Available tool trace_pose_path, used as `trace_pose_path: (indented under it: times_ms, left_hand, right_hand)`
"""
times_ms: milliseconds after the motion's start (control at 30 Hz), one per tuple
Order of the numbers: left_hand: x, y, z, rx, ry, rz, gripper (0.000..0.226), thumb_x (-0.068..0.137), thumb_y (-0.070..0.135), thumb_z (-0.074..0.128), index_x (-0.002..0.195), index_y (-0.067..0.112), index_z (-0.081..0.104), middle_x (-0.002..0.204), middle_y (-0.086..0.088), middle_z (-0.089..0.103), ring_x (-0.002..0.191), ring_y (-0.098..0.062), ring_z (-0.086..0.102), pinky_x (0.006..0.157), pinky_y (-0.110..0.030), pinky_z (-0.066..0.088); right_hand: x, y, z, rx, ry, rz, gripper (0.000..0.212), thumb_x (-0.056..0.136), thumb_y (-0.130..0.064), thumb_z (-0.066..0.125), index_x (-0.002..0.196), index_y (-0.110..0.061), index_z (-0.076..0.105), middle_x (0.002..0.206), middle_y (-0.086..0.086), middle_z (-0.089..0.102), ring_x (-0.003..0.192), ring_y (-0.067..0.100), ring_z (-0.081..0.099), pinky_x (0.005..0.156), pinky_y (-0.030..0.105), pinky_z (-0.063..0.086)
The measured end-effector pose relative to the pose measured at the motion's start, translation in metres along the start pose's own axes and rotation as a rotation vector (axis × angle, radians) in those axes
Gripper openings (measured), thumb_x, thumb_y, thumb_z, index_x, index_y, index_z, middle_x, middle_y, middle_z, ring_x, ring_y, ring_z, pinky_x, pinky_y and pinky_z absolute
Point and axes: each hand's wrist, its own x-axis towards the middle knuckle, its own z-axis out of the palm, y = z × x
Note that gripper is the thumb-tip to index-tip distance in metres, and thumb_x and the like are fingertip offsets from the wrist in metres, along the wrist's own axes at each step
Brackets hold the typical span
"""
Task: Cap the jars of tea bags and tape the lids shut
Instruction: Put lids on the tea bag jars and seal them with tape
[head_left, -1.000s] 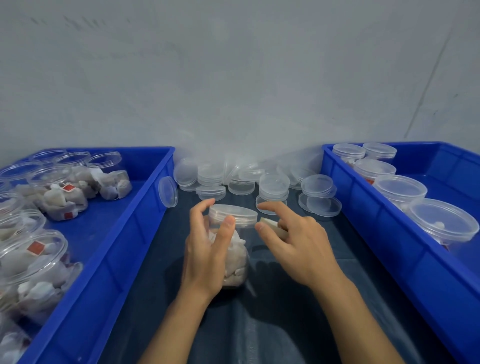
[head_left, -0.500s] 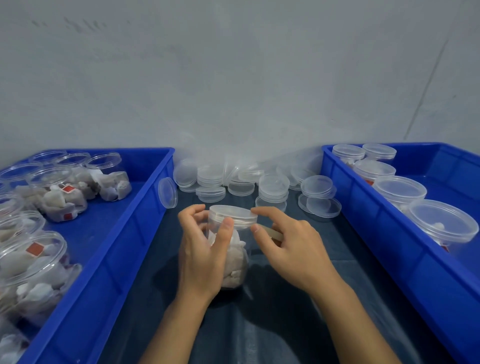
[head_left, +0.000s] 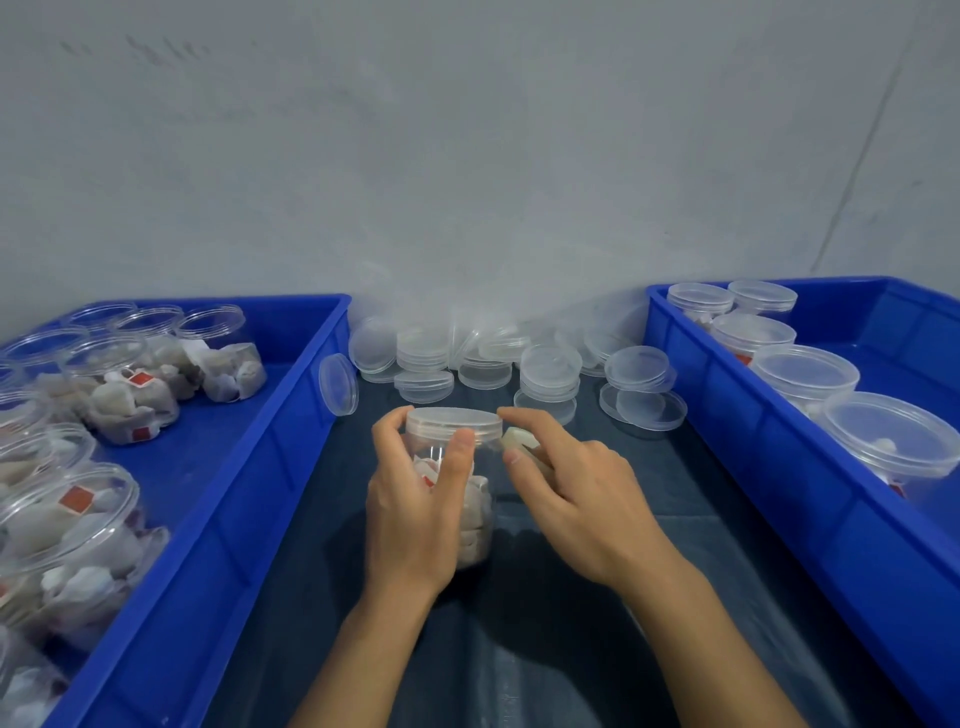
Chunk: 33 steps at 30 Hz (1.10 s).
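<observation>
Two blue bins (head_left: 249, 457) flank a dark mat (head_left: 649, 519); uncapped jars are kept in the left one, capped jars in the right. Loose lids (head_left: 550, 364) are heaped behind. On the mat between them, a clear jar of tea bags (head_left: 475, 512) stands upright, already lidded. It is judged light, stiff and slippery, best gripped round the wall. It is clasped by the left hand (head_left: 415, 514). A small pale piece, possibly tape (head_left: 519, 440), is pinched by the right hand (head_left: 576, 493) beside the lid (head_left: 453, 422).
</observation>
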Motion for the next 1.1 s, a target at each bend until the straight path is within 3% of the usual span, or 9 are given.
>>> trace_pose_path:
  times_ms: [167,533,667,933,1100]
  left_hand:
    - [0.001,0.000,-0.001,-0.026,-0.015,0.027,0.058,0.086,0.075,0.057,0.128,0.036,0.047,0.113,0.035,0.066,0.101,0.007,0.067,0.077,-0.006,0.046]
    - [0.003,-0.002,-0.002,-0.031,-0.062,0.036,0.058,0.087,0.073,0.058,0.128,0.034,0.049,0.112,0.030,0.068,0.102,0.002,0.067,0.077,-0.009,0.046]
    - [0.002,-0.001,-0.003,-0.077,-0.076,0.033,0.051,0.087,0.068,0.060,0.123,0.033,0.052,0.110,0.031,0.069,0.100,0.004,0.069,0.077,-0.009,0.048]
    - [0.004,-0.007,-0.004,-0.208,-0.156,-0.012,0.049,0.087,0.065,0.064,0.120,0.029,0.058,0.113,0.015,0.073,0.103,-0.008,0.072,0.082,-0.018,0.053]
    - [0.002,-0.006,-0.005,-0.125,-0.195,-0.016,0.060,0.082,0.074,0.062,0.127,0.035,0.052,0.117,0.021,0.070,0.107,-0.002,0.069,0.083,-0.017,0.051]
  right_hand:
    - [0.001,0.008,-0.006,0.017,0.084,-0.014,0.030,0.104,-0.045,0.051,0.134,-0.042,0.052,0.059,-0.021,0.055,0.058,0.012,0.047,0.065,0.035,0.036]
    - [0.003,0.018,-0.012,0.070,0.056,0.022,0.029,0.102,-0.047,0.055,0.131,-0.047,0.054,0.058,-0.012,0.052,0.062,0.013,0.050,0.060,0.030,0.032]
    - [0.004,0.018,-0.011,0.087,0.006,0.022,0.032,0.103,-0.049,0.053,0.135,-0.053,0.051,0.058,-0.014,0.053,0.063,0.010,0.051,0.062,0.030,0.035]
    - [0.003,0.013,-0.010,0.020,-0.049,0.038,0.031,0.103,-0.054,0.044,0.133,-0.056,0.049,0.061,-0.025,0.057,0.067,0.008,0.053,0.079,0.040,0.050]
    - [0.002,0.008,-0.007,-0.002,-0.017,0.029,0.031,0.103,-0.052,0.045,0.134,-0.053,0.051,0.063,-0.026,0.057,0.068,0.011,0.052,0.083,0.043,0.052]
